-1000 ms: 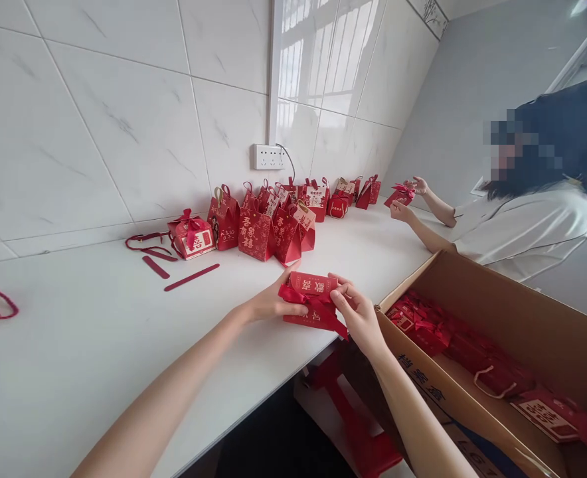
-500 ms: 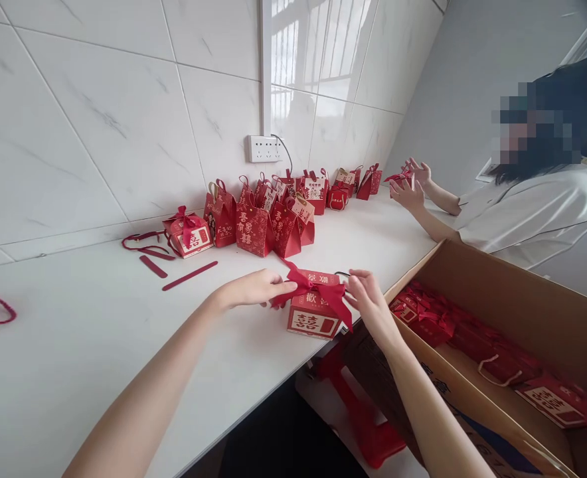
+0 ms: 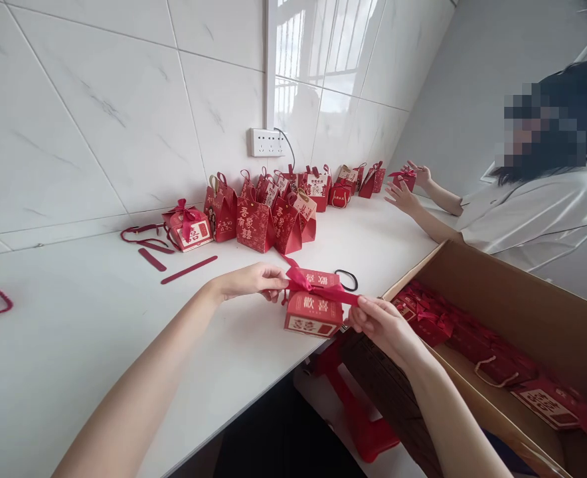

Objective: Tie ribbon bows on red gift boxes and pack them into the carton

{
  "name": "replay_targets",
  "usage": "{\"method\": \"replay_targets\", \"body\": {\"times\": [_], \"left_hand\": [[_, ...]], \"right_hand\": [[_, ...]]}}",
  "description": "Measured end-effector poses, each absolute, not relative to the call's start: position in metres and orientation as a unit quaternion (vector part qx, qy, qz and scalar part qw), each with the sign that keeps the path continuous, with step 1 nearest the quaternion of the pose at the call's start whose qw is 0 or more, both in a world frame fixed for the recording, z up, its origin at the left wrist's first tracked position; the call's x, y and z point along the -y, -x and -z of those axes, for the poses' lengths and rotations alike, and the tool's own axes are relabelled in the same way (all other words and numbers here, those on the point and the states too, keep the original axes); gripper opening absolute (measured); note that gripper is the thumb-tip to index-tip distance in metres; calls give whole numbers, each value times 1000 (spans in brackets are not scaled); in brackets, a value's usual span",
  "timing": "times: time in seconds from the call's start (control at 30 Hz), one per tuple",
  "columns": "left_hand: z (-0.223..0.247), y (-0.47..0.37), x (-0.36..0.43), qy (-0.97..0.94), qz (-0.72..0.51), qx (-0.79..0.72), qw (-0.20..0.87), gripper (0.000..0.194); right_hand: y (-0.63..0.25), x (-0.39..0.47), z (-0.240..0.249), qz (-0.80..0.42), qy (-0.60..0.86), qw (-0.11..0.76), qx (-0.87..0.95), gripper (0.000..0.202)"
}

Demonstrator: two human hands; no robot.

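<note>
One gift box (image 3: 314,307), red, with a printed front, stood near the front edge of the white tabletop (image 3: 124,345), between the wearer's two hands. One red ribbon (image 3: 318,290) crossed its top, gathered into a knot at the centre.

Left hand (image 3: 269,279): fingers pinched on the ribbon at the box's left; loop or tail, I could not tell. Right hand (image 3: 380,322): thumb and fingers clamped on a ribbon tail, drawn taut to the right.

Handling, in my judgement: even tension on both sides, pulled level, kept the knot centred; a hard tug from one side risked skewing the bow or creasing the card lid. The loops wanted fluffing only once the knot sat firm.

Lettering: box front, a double-happiness sign, 囍, on a pale panel; near flap, blurred, apparently 歡喜, with similar characters inverted on the far flap. Two upright bags, one left (image 3: 253,226) and one right (image 3: 288,229), bore 吾家有囍 in gold. One ribboned box (image 3: 188,229), further left, carried 囍. One carton (image 3: 512,309), right, contained more red boxes, one with 囍 showing; its outer side was too dark to read. No brand was legible.
</note>
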State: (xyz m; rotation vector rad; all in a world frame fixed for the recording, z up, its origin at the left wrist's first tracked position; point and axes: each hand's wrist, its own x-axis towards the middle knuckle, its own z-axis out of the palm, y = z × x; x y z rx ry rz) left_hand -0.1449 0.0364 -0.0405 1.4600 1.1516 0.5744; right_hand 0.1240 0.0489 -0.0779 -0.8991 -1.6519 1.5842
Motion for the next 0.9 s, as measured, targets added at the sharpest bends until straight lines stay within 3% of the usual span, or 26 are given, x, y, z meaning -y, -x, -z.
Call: {"method": "replay_targets", "body": {"times": [0.23,0.43,0.5,0.6,0.67,0.8,0.9], "left_hand": [[50,198,-37,-549,-318,-510,581,35],[37,248,-18,-516,-256,-598,557,31],[27,244,-15,-519,-209,-671,487,24],[12,211,-17,-589,-191,-710,335,37],[9,176,-19,-656,-212,-671,273,46],[21,113,-16,-726,-264,-588,240,77],[27,94,-12,-742,-218,-592,227,74]], "right_hand": [[-149,-84,88,-615,328,534,478,49],[-185,-85,82,-595,408,510,468,44],[-188,-81,74,-522,485,519,473,38],[-174,-77,60,-277,578,564,520,22],[-153,-75,54,-161,535,534,635,17],[-108,-74,51,-158,318,349,867,15],[-93,-76,50,-159,288,271,905,17]]}}
